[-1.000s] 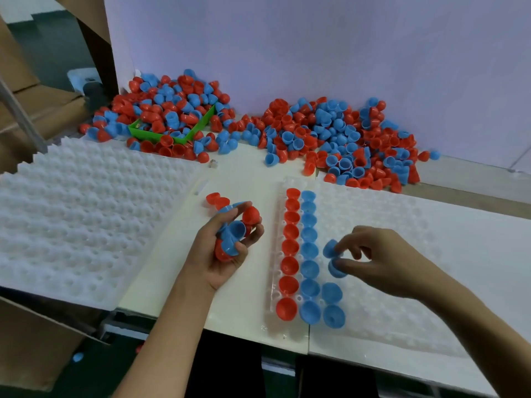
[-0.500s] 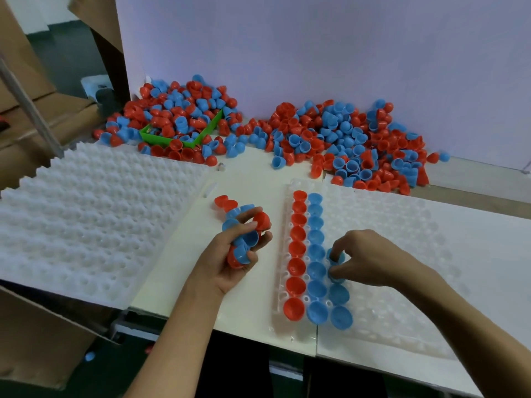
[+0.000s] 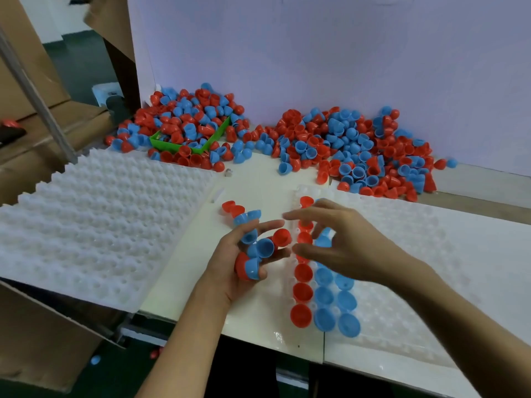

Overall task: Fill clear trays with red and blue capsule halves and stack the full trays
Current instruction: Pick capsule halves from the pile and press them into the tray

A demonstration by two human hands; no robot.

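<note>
My left hand cups a clutch of red and blue capsule halves, fingers curled around them. My right hand hovers over the clear tray, fingers spread, holding nothing. The tray's near edge overhangs the table. I read no writing anywhere.

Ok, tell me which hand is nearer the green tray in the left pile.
Left. The left hand, gripping a cluster of capsule halves, sits below the green tray, slightly to its right. The right hand is farther right, over the clear tray.
</note>
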